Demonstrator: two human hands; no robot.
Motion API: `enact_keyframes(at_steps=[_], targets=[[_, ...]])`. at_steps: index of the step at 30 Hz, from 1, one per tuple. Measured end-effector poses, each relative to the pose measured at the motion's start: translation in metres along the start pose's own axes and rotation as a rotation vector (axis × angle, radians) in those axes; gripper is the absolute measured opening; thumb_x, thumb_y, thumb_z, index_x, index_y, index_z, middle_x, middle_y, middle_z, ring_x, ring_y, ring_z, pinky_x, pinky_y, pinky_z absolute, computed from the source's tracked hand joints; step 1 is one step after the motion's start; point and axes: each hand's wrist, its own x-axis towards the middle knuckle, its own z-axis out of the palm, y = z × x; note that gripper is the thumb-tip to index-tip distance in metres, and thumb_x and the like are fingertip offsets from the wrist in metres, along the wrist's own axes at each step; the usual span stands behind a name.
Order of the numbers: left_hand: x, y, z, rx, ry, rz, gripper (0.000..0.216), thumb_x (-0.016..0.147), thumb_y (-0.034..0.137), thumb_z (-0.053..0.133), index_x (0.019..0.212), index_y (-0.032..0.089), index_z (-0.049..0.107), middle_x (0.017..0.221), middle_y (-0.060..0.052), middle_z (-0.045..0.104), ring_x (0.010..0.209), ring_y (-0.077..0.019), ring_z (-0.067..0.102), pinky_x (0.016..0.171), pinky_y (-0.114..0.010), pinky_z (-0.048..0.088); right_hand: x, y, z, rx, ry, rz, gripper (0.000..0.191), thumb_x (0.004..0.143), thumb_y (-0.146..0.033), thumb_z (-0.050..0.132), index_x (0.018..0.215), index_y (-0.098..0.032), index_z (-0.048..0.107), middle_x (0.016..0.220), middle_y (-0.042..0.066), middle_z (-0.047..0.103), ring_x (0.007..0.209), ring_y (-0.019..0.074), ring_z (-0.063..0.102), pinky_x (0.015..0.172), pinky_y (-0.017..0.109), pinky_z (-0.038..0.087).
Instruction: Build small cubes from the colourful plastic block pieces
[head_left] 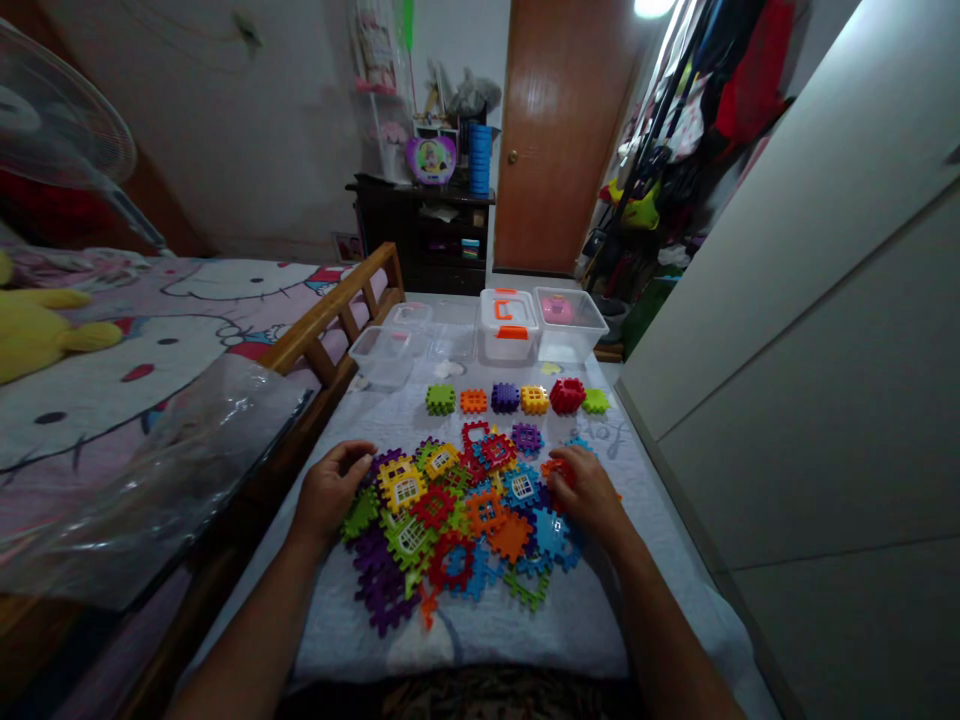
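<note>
A pile of colourful interlocking plastic tiles [435,508] with toothed edges lies on the cloth in front of me. My left hand [331,487] is at the pile's left edge, its curved fingers apart, close to a purple tile and a green tile [361,514]; I see nothing held in it. At the right edge, my right hand [586,490] has its thumb and fingers around an orange-red tile [553,468], partly hidden by the fingers. Behind the pile stand stacks sorted by colour: green [440,399], orange [473,401], purple [505,397], yellow [534,400], red [568,396] and light green [595,401].
Clear plastic boxes [382,352] stand at the far end, among them a lidded box [509,318] with orange latches and an open box [571,335]. A bed with a wooden rail [330,315] borders the left, bearing a plastic bag [172,470]. A white cabinet [810,320] borders the right.
</note>
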Motion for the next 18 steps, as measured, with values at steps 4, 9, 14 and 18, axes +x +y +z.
enact_keyframes(at_steps=[4, 9, 14, 18], targets=[[0.0006, -0.0015, -0.0002, -0.001, 0.004, 0.000, 0.037, 0.073, 0.049, 0.067, 0.094, 0.019, 0.069, 0.097, -0.007, 0.074, 0.092, -0.0252, 0.069, 0.091, -0.037, 0.053, -0.0030, 0.0057, 0.0032, -0.018, 0.059, 0.017, 0.022, 0.087, -0.018, 0.051, 0.102, -0.018, 0.068, 0.100, 0.011, 0.069, 0.097, 0.0245, 0.062, 0.090, 0.040, 0.048], [0.0002, -0.0003, -0.0005, -0.011, 0.004, 0.001, 0.037, 0.072, 0.049, 0.067, 0.093, 0.019, 0.069, 0.096, -0.007, 0.074, 0.091, -0.0251, 0.069, 0.089, -0.037, 0.054, -0.0070, 0.0092, 0.0066, -0.028, 0.104, 0.008, 0.020, 0.089, -0.016, 0.048, 0.094, -0.018, 0.067, 0.093, 0.010, 0.069, 0.091, 0.0237, 0.061, 0.085, 0.038, 0.047], [0.0007, -0.0027, 0.0004, -0.021, 0.008, -0.002, 0.038, 0.072, 0.049, 0.067, 0.095, 0.019, 0.069, 0.098, -0.007, 0.074, 0.093, -0.0250, 0.069, 0.090, -0.036, 0.053, -0.0077, 0.0095, 0.0065, -0.058, 0.088, -0.006, 0.019, 0.087, -0.016, 0.050, 0.092, -0.019, 0.067, 0.091, 0.009, 0.068, 0.090, 0.0233, 0.061, 0.085, 0.037, 0.047], [0.0009, -0.0019, 0.0007, -0.014, 0.007, 0.003, 0.037, 0.072, 0.048, 0.066, 0.095, 0.019, 0.069, 0.098, -0.007, 0.073, 0.093, -0.0249, 0.069, 0.090, -0.036, 0.053, -0.0006, 0.0075, 0.0036, -0.114, 0.056, 0.013, 0.021, 0.085, -0.014, 0.052, 0.097, -0.018, 0.069, 0.097, 0.010, 0.070, 0.093, 0.0236, 0.061, 0.087, 0.037, 0.047]])
